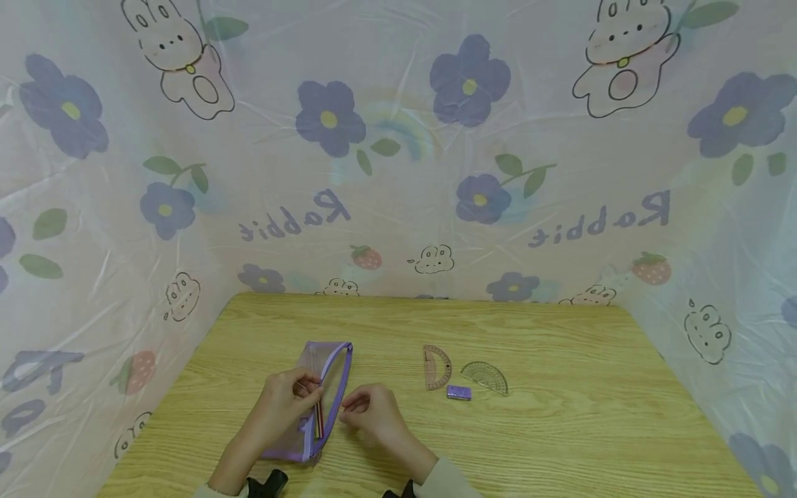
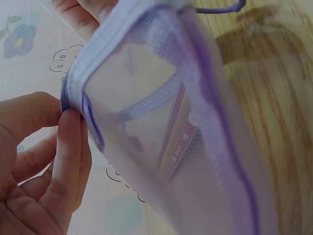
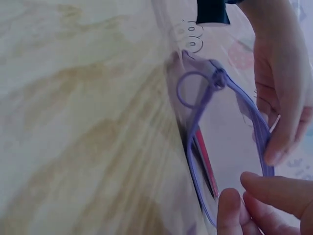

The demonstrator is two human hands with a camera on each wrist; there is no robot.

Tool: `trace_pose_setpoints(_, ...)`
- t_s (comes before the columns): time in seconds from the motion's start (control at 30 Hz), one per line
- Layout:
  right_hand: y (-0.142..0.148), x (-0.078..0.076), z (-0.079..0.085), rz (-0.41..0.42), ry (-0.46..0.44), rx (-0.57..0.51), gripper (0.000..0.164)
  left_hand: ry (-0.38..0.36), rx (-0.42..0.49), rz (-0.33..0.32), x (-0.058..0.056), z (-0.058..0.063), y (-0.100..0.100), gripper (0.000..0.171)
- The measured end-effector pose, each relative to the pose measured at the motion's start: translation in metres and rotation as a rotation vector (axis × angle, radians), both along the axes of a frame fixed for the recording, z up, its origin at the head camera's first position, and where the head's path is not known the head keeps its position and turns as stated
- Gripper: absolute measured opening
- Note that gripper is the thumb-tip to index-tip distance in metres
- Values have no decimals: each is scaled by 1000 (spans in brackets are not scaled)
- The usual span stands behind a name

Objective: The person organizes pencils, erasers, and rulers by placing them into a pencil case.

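Note:
A translucent mesh pencil case (image 1: pixel 289 439) with purple edging lies on the left part of the table, its zipped mouth spread apart. My left hand (image 1: pixel 289 404) pinches one side of the opening between thumb and fingers, as the left wrist view also shows at the zipper tape (image 2: pixel 78 83). Across the opening, my right hand (image 1: pixel 376 415) has thumb and fingers bent together at the other purple edge. Inside the case are several slim pencils (image 2: pixel 178 142), one red with pale lettering; the red one (image 3: pixel 205 159) shows through the mouth in the right wrist view.
Right of the case lie a pinkish protractor (image 1: pixel 429 370), a clear protractor (image 1: pixel 492 373) and a small purple block (image 1: pixel 459 393) like an eraser. A patterned curtain (image 1: pixel 398 187) encloses the wood-grain table (image 1: pixel 560 443) at the back and sides.

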State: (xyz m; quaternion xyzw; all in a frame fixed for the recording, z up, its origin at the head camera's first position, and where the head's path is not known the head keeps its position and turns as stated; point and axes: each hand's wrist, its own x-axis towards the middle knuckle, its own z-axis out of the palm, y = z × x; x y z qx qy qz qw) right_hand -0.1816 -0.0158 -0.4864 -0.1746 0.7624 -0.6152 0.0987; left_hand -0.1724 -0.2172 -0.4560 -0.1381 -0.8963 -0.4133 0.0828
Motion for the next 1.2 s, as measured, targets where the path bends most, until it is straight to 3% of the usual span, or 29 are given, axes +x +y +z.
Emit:
trace_pose_setpoints(0.2,14,-8,2,4,12,-19,12,-1,4,-5,-1,1,1,9)
trace_pose_setpoints(0.5,30,-13,12,-28,-44,-22,15,-26,22,-1,-2,1,2,9)
trace_pose_setpoints(1.2,67,-29,13,-53,1,-4,22,-34,30,11,-2,0,3,7)
